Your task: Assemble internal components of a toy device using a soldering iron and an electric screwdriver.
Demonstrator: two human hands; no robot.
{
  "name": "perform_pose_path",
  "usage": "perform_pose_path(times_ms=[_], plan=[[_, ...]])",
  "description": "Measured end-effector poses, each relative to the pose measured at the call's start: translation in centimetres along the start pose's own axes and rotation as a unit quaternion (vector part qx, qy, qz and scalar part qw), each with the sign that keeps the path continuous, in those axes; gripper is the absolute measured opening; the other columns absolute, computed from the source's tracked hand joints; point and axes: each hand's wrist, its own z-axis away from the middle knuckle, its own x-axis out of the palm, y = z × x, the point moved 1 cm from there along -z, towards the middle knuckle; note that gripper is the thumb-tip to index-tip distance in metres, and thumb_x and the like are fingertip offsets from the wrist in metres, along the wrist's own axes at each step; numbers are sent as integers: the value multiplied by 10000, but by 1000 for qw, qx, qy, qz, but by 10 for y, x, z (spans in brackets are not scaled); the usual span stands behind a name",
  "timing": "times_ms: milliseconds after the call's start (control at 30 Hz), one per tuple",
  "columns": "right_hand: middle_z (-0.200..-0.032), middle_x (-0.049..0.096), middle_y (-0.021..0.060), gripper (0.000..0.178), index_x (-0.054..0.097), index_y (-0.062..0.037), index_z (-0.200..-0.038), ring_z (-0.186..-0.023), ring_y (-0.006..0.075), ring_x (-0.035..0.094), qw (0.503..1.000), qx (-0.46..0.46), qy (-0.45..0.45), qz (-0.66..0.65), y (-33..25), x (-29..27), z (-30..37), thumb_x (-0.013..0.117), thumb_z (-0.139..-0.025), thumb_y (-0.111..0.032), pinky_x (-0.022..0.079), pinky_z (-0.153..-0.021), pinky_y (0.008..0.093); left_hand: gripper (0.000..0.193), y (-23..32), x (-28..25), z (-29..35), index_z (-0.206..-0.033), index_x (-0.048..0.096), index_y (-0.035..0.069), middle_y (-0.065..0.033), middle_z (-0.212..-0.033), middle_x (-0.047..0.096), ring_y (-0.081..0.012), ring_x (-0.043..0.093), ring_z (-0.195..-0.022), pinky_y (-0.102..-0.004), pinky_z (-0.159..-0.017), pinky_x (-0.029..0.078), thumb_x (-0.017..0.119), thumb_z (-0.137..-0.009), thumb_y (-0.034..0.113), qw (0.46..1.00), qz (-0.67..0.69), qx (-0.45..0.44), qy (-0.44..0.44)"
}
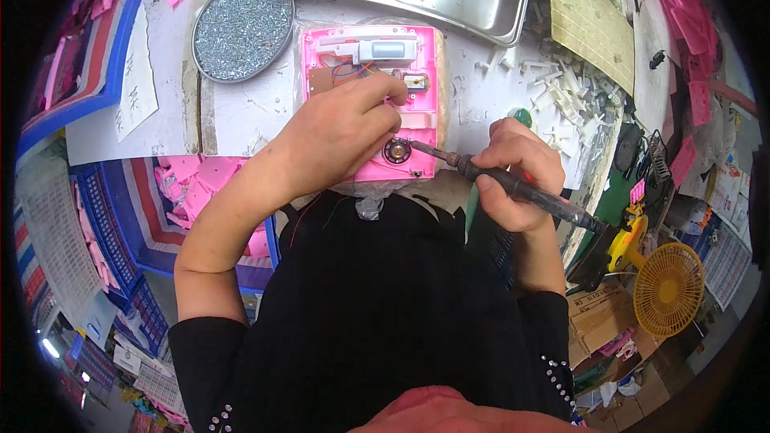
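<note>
A pink plastic housing [369, 37] lies on the bench in front of me, with wires and parts inside it. My right hand [521, 170] grips a soldering iron [529, 192] by its dark handle. The iron's tip points left, at the edge of a small round black speaker [397, 151] in the housing's near part. My left hand [341, 132] rests over the housing's left side, fingers curled and closed; what they hold, if anything, is hidden. Beyond the fingers sit a small motor [416, 82], a grey-white box-shaped part [388, 50] and a brown board [320, 80] with coloured wires.
A round dish of screws [244, 28] stands far left, beside a steel compartment tray [523, 12]. Loose white plastic pieces [565, 108] spread to the right. At lower right is a yellow fan [669, 289]. Pink parts [196, 180] fill a blue-edged bin at left.
</note>
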Motion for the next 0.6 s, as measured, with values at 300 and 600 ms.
perform_pose_path(times_ms=[300, 600], plan=[[-655, 557, 58, 194, 695, -54, -851, -576, 214, 515, 999, 0, -22, 28, -1, 5, -5, 757, -669, -80, 388, -535, 338, 187, -2, 2, 1, -963, 610, 19, -139, -1137, 616, -346, 655, -1008, -425, -846, 559, 732, -821, 17, 1000, 4, 0, 2], [-689, 617, 74, 211, 682, -43, -841, -581, 263, 518, 997, -52, -29, 52, -11, 3, -10, 745, -639, -50, 414, -573, 375, 193, -2, 4, 3, -963, 613, 15, -148, -1145, 618, -345, 659, -1007, -422, -839, 563, 735, -813, 19, 1000, -1, -4, 4]])
